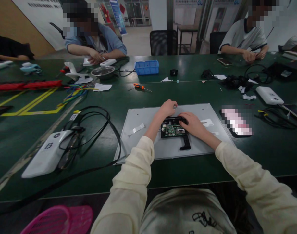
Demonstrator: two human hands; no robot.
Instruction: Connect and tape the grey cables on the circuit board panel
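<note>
A black plastic housing with a green circuit board point(171, 130) showing inside lies on a light grey flat panel point(148, 148). A black L-shaped arm point(186, 143) sticks out from its near side. My right hand point(192, 125) grips the housing's far right corner, fingers curled over the edge. Just beyond the housing, my left hand point(168, 108) has its fingers bent together over the panel; what they hold, if anything, is hidden. White label strips lie on the panel, one strip point(136, 129) to the left and another point(207, 123) to the right.
Left of the panel are a white power bank point(47, 154) and looped black cables point(106, 118). A phone point(237, 122) lies to the right. Farther back are an orange screwdriver point(139, 86), a blue basket point(146, 68) and a metal bowl point(103, 72). People sit across the table.
</note>
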